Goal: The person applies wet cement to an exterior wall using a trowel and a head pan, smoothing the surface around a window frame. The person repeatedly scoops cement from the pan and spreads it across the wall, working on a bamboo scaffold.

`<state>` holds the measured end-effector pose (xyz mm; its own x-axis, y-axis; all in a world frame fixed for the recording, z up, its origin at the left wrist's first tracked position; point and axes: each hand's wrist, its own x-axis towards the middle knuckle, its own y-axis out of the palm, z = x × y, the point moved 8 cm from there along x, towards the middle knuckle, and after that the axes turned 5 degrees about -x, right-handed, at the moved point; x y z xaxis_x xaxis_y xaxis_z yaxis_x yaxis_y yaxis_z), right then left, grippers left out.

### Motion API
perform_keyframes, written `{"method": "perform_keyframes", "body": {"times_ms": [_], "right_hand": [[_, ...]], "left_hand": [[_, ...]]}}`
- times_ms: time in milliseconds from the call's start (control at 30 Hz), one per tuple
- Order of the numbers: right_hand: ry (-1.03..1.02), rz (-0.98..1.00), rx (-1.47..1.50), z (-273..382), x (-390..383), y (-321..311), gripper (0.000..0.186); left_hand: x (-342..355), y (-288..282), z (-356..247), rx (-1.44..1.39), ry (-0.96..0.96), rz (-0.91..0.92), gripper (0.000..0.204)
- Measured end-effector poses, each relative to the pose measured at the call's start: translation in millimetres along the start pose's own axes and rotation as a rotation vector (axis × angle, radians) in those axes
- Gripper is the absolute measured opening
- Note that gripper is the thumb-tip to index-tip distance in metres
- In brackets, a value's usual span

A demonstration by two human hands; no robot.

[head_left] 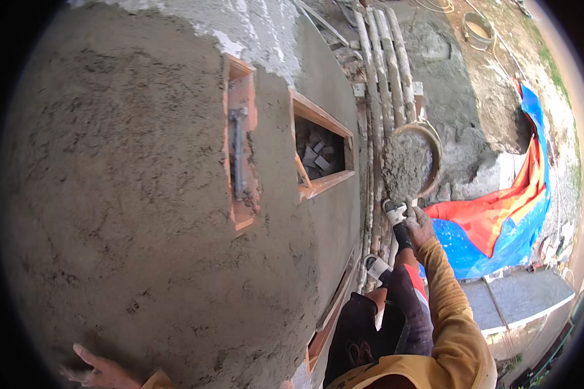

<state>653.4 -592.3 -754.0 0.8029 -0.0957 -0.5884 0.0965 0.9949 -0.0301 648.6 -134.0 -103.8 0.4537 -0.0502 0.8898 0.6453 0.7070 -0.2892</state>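
My left hand (104,372) is at the lower left, against or just in front of the wet grey plaster wall (136,214); its fingers are spread and hold nothing. On the right, my right hand (420,227) is closed around the near end of a mortar-covered tool whose handle is mostly hidden. A lump of wet mortar (403,165) lies just beyond that hand, over or in a round bucket (437,154). The tool's blade cannot be made out under the mortar. My shoe (394,211) stands right beside this hand.
Underfoot run several mortar-stained poles (390,68). The wall has a narrow recess with a grey pipe (238,155) and a wood-framed opening (323,188) with rubble behind. A blue and orange tarp (499,220) lies right, above a grey slab (525,298). Another bucket (477,32) stands far right.
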Motion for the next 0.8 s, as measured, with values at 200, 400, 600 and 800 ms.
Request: {"method": "perform_keyframes", "body": {"times_ms": [200,400,600,800], "right_hand": [[-0.169,0.252,0.587,227.9,-124.5,95.6,0.032],[-0.509,0.346,0.996,464.2,-202.4,139.0,0.040],[-1.118,-0.636,0.858,700.9,-292.2,75.5,0.046],[-1.345,-0.688,0.801,836.3,-356.0,157.9,0.050]], "left_hand": [[79.4,-125.8,63.1,-0.088,-0.045,-0.130,0.063],[87.8,-191.0,179.9,0.165,-0.068,-0.204,0.060],[75.2,-163.7,202.1,0.061,-0.106,-0.125,0.067],[74.3,-161.4,211.8,0.049,-0.111,-0.101,0.067]]}}
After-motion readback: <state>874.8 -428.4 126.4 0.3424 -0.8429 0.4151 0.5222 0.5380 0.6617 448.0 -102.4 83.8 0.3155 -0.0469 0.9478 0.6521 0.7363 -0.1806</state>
